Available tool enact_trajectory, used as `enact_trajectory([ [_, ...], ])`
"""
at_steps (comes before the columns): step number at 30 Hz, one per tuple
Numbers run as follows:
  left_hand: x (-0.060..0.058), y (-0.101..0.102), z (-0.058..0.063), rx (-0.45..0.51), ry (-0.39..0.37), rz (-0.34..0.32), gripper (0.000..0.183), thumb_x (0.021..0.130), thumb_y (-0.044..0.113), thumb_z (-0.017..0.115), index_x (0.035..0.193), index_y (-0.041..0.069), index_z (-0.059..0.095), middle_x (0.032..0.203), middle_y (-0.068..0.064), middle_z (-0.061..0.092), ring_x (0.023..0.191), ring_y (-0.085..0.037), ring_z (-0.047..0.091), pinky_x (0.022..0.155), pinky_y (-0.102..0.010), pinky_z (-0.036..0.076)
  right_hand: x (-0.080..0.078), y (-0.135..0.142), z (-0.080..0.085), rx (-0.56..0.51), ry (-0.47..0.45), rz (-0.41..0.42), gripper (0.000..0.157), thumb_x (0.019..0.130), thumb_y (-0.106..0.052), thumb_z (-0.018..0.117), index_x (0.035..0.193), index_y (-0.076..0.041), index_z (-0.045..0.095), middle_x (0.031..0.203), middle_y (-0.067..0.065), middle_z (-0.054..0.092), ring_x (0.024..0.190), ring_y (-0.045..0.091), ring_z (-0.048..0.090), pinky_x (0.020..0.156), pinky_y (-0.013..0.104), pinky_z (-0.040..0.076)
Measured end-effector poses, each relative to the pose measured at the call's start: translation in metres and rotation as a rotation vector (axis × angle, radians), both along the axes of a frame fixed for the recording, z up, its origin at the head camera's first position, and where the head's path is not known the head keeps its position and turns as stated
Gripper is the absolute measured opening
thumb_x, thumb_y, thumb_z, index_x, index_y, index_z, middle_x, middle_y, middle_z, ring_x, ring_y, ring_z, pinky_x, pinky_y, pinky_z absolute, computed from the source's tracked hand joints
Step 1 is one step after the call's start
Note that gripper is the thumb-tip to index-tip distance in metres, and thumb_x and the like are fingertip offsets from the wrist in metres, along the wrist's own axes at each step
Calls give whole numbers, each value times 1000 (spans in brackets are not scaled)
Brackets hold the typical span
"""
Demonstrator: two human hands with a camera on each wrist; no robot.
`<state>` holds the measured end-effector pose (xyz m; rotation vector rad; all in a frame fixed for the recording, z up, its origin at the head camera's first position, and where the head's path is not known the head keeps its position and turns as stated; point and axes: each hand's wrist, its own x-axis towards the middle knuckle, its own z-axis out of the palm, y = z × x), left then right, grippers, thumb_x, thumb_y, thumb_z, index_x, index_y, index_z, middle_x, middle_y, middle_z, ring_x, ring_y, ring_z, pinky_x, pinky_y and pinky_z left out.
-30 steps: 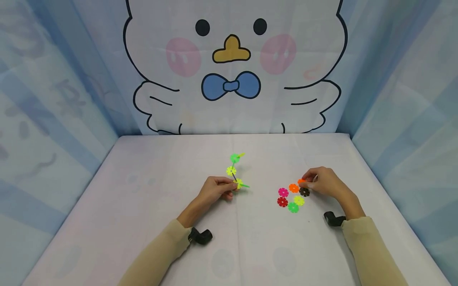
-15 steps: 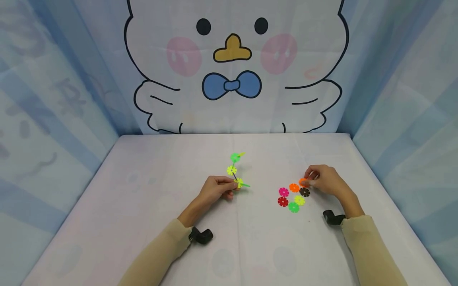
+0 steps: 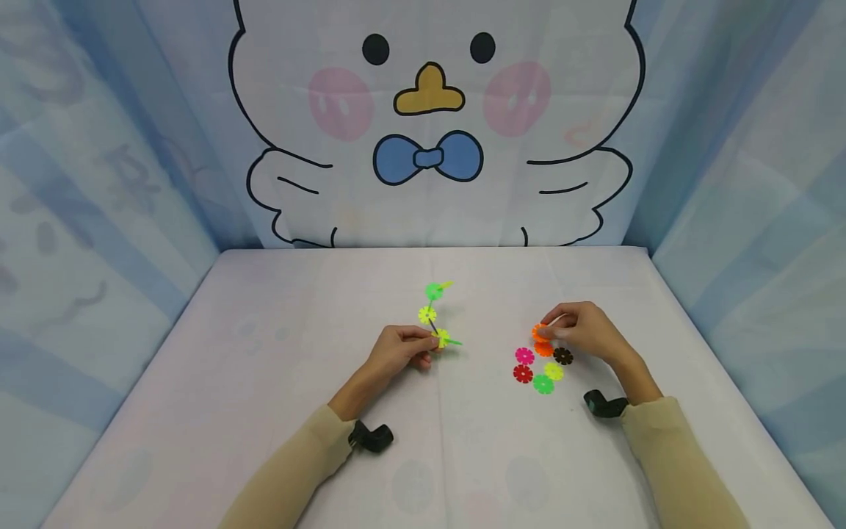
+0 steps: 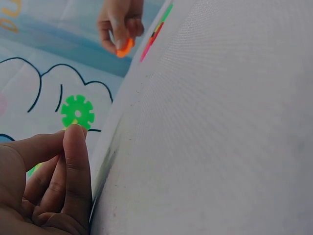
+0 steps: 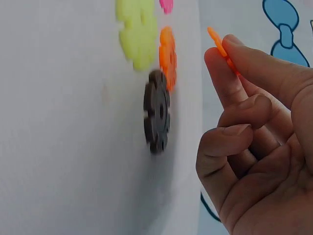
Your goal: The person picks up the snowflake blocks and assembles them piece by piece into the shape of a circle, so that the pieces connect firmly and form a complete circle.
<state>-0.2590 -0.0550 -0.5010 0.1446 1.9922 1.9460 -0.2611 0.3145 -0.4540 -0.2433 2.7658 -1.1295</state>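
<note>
My left hand [image 3: 399, 350] pinches the near end of a chain of notched plastic discs, by a yellow disc [image 3: 441, 339]. Further along it are another yellow disc [image 3: 427, 315] and a green disc [image 3: 434, 292] with a yellow one edge-on. In the left wrist view a green disc [image 4: 78, 111] stands above the pinching fingertips. Between thumb and index finger, my right hand [image 3: 584, 330] holds an orange disc [image 5: 218, 43], raised off the table. Below it lie a second orange disc [image 5: 167, 58] and a dark brown disc [image 5: 157, 111].
Several loose discs lie in a cluster on the white table, among them a pink disc [image 3: 524, 355], a red disc [image 3: 523, 374], a green disc [image 3: 543, 383] and a yellow disc [image 3: 554, 371]. A printed cloth backdrop [image 3: 429, 206] rises behind the table's far edge.
My right hand has picked up the orange disc from beside the brown one and moved it left, over the other orange disc. The left hand and its chain have stayed in place.
</note>
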Motion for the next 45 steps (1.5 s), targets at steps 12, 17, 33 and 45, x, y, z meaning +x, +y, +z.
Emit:
enact_trajectory([
  [12, 1, -2, 0, 8, -10, 6, 22, 97, 12, 77, 113, -4, 78, 92, -7, 82, 63, -7, 70, 64, -22, 61, 0, -61, -11, -178, -114, 42, 23, 96, -18, 77, 114, -3, 77, 71, 4, 71, 54, 8, 38, 51, 21, 31],
  [17, 1, -1, 1, 7, 2, 10, 22, 97, 12, 76, 112, -4, 78, 92, -7, 82, 62, -7, 69, 63, -22, 61, -1, -82, -13, -219, -124, 61, 18, 97, -15, 75, 111, -4, 78, 86, 8, 81, 55, 10, 38, 52, 22, 30],
  [33, 1, 0, 2, -4, 2, 0, 24, 97, 12, 77, 114, -5, 77, 91, -6, 82, 62, -6, 69, 63, -22, 61, 2, -109, -18, -298, -161, 98, 20, 96, -22, 79, 110, -8, 76, 87, 8, 82, 48, 7, 30, 48, 22, 23],
  [45, 0, 1, -2, 8, 4, 8, 22, 97, 12, 76, 112, -5, 77, 89, -2, 80, 61, -6, 68, 63, -21, 61, 4, -114, -23, -314, -196, 64, 18, 95, -23, 79, 108, -10, 76, 91, 6, 84, 53, 11, 32, 51, 23, 26],
])
